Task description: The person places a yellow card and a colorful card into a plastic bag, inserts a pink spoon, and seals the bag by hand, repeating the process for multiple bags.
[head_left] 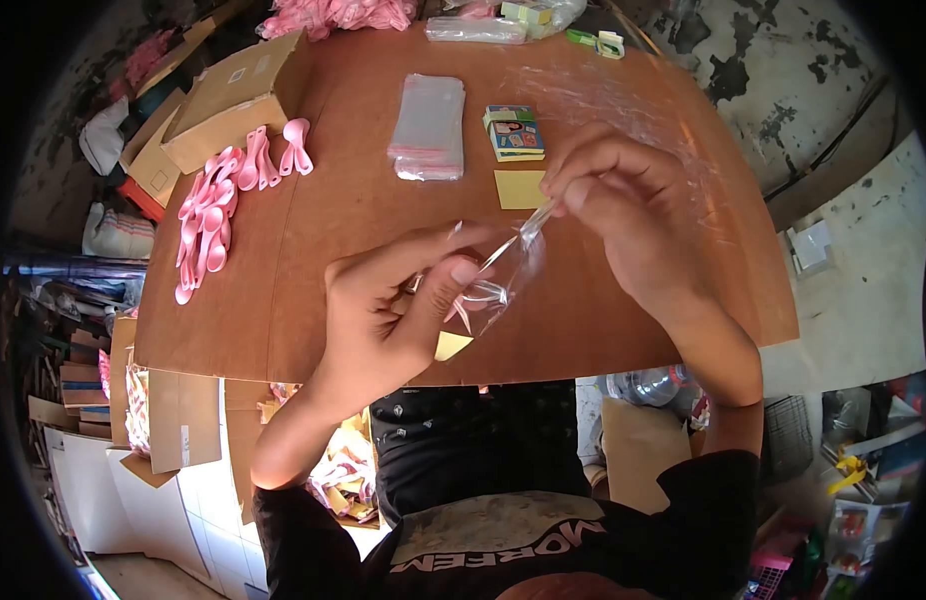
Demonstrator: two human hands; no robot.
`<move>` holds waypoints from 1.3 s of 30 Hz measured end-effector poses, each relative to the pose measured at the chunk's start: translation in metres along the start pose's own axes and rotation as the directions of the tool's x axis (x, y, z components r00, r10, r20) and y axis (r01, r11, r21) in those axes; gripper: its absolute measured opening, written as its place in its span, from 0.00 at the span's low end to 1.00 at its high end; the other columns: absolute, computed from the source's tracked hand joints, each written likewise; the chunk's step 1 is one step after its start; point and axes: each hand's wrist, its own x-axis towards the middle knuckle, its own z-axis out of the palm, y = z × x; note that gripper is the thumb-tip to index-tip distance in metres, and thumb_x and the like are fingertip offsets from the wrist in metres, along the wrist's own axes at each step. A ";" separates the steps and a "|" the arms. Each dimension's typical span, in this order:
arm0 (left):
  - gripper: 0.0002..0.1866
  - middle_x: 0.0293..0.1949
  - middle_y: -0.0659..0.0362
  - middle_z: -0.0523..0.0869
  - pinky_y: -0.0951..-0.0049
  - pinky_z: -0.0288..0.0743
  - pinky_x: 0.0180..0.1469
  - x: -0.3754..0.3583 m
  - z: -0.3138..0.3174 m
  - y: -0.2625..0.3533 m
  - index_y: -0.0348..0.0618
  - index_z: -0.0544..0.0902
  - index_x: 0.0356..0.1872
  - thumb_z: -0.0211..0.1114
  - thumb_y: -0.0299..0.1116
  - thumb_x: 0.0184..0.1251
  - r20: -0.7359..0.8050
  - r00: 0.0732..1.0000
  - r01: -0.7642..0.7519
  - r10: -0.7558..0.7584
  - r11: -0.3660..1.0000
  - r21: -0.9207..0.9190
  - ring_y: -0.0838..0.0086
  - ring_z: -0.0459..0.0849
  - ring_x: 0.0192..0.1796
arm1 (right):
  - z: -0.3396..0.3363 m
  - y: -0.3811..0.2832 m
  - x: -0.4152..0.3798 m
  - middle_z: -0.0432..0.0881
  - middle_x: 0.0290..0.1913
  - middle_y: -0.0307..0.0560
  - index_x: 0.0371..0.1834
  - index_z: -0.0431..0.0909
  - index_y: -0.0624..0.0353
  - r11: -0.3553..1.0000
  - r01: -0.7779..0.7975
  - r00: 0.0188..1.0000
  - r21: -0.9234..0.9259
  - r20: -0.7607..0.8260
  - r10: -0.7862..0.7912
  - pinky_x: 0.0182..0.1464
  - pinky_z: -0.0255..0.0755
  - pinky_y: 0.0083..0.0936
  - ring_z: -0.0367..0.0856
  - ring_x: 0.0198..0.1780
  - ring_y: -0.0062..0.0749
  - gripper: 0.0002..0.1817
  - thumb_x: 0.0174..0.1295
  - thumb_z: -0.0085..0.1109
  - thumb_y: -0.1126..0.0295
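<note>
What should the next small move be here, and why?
Probably the right hand should ease its pull and smooth the clear plastic: the film is drawn narrow and creased between it and the left hand, with something pink and a yellow card near the lower end.

I see the smooth wooden table (333, 240) in reddish brown colour. The curved plastic spoons (215, 215) on it are light pink, and the square cardboard box (223, 100) is tan. For me, the thin plastic bag (515, 285) looks transparent. The flat paper square (519, 190) is plain pale yellow. I see the black cloth shirt (623, 540) with whitish letters, and the rough wall (778, 50) is pale with dark irregular patches.
</note>
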 end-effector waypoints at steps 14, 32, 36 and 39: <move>0.07 0.39 0.53 0.87 0.83 0.74 0.37 0.000 0.001 -0.025 0.34 0.79 0.45 0.59 0.24 0.69 -0.306 0.947 -0.028 -0.100 0.921 -0.388 0.79 0.84 0.40 | -0.201 0.093 0.047 0.84 0.30 0.38 0.43 0.85 0.57 0.153 -0.299 0.937 -0.942 -0.320 -0.139 0.34 0.72 0.22 0.78 0.30 0.24 0.11 0.58 0.62 0.67; 0.25 0.58 0.54 0.75 0.73 0.73 0.54 -0.001 -0.003 -0.036 0.36 0.70 0.60 0.66 0.25 0.62 -0.178 0.980 -0.011 -0.093 0.860 -0.511 0.72 0.73 0.60 | 0.019 0.016 0.004 0.84 0.29 0.42 0.31 0.83 0.64 0.858 0.204 0.967 -0.471 0.231 -0.104 0.32 0.70 0.17 0.78 0.30 0.18 0.05 0.55 0.66 0.73; 0.14 0.47 0.55 0.84 0.76 0.76 0.51 -0.003 0.002 -0.039 0.32 0.78 0.51 0.63 0.23 0.65 -0.156 0.980 0.035 -0.125 0.875 -0.483 0.76 0.81 0.48 | 0.015 0.017 0.000 0.84 0.29 0.39 0.33 0.84 0.63 0.905 0.132 0.976 -0.404 0.214 -0.047 0.34 0.70 0.16 0.77 0.30 0.16 0.05 0.56 0.66 0.73; 0.11 0.42 0.54 0.86 0.77 0.77 0.47 -0.006 0.002 -0.043 0.32 0.80 0.48 0.63 0.23 0.65 -0.135 0.977 0.088 -0.167 0.883 -0.460 0.77 0.83 0.44 | 0.016 0.017 -0.005 0.84 0.32 0.40 0.36 0.83 0.64 0.961 -0.025 0.981 -0.274 0.178 0.076 0.37 0.72 0.14 0.79 0.33 0.16 0.08 0.57 0.67 0.71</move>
